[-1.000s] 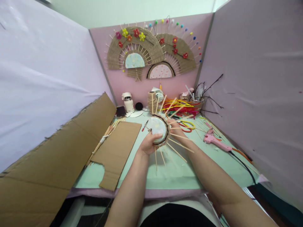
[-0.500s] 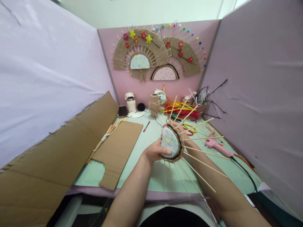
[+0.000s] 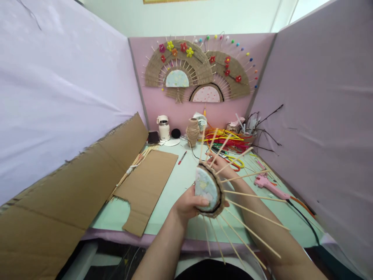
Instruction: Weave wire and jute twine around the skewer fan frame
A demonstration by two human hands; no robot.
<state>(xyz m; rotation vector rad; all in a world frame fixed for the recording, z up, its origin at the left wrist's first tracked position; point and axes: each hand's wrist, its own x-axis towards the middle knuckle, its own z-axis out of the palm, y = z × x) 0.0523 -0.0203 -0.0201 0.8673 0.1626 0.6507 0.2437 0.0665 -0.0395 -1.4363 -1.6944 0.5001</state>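
Note:
My left hand (image 3: pixel 190 201) grips a half-round fan base (image 3: pixel 205 188) near its lower end, thumb across the front. The base has pale blue patterned fabric, a black cord line and a twine-wrapped curved edge. Thin wooden sticks (image 3: pixel 244 195) spread out from that edge, mostly to the right. Behind the upper sticks is my right hand (image 3: pixel 221 165), its fingers drawn together close to the top of the base. Whatever they pinch is too small to make out. A thin dark strand (image 3: pixel 194 153) runs across the table towards the top of the base.
Beyond the hands stands a twine spool (image 3: pixel 192 133), with colourful pipe cleaners (image 3: pixel 230 138) to its right. A pink glue gun (image 3: pixel 271 186) lies at the right. Cut cardboard (image 3: pixel 148 186), a bundle of sticks (image 3: pixel 128 171) and a red pen (image 3: pixel 182 157) lie left. Finished fans (image 3: pixel 180 58) hang behind.
The fan base has moved down and slightly left with my left hand, its sticks swinging lower. My right hand now shows more, above and behind the base. The view has shifted slightly.

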